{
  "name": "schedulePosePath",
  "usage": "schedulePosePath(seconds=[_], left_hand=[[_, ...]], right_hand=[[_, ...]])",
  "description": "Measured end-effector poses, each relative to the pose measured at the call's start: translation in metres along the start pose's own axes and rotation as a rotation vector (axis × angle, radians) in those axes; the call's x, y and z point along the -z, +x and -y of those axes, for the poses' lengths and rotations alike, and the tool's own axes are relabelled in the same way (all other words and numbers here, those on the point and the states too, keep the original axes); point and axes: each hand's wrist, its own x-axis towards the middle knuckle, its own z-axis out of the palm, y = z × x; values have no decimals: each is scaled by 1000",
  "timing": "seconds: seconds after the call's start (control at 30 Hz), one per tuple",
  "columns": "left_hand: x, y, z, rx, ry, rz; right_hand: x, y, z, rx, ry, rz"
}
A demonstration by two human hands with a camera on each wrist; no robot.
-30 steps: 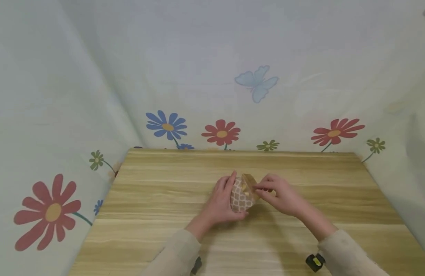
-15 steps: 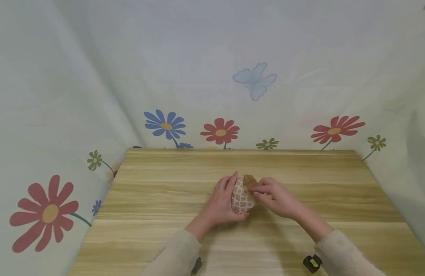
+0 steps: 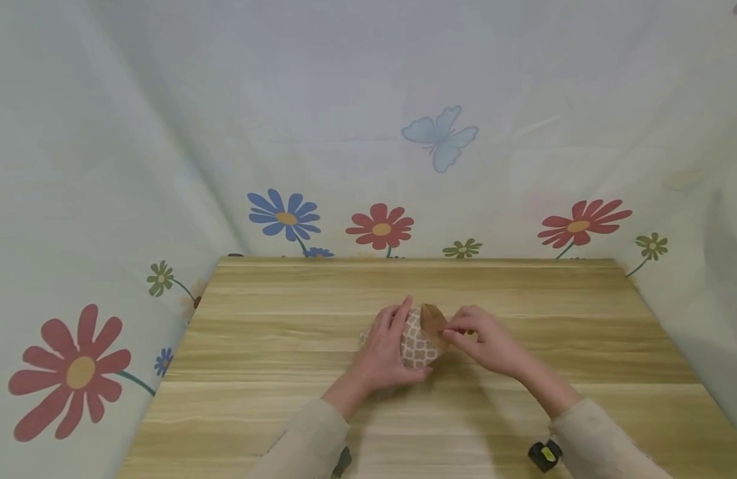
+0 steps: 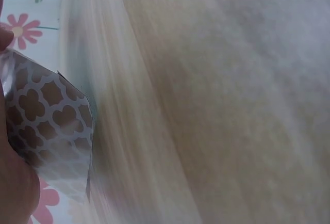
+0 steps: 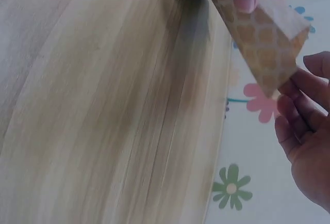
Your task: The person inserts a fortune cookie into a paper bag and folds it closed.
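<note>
A small brown paper bag [image 3: 419,344] with a white quatrefoil lattice is held over the middle of the table. My left hand [image 3: 382,351] grips it from the left, thumb along its near side and fingers behind it. In the left wrist view the patterned side of the bag [image 4: 51,113] fills the left edge. My right hand [image 3: 487,340] pinches the bag's plain brown edge [image 3: 433,322] between thumb and fingertips. From the right wrist, the bag [image 5: 260,38] looks folded at a slant, with the right hand [image 5: 312,136] at its corner.
The wood-grain table [image 3: 273,332] stretches out around both hands. Behind it hangs a pale curtain [image 3: 320,100] printed with flowers and a butterfly. A small black device [image 3: 545,456] is by the right sleeve, and another dark one [image 3: 342,462] by the left sleeve.
The right fingers moved in onto the bag's brown edge, then slightly back to the right. More of the plain brown face shows now. The left hand keeps its grip in the same place.
</note>
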Motion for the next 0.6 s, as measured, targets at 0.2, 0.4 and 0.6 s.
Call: schedulePosePath(seconds=[0.2, 0.4, 0.6], left_hand=[[0, 0, 0, 10, -19, -37], [-1, 0, -2, 24, -28, -59], [-3, 2, -4, 28, 18, -66]], right_hand=[[5, -10, -9, -174, 15, -63], [-5, -18, -14, -338, 163, 37], [-16, -13, -19, -374, 352, 30]])
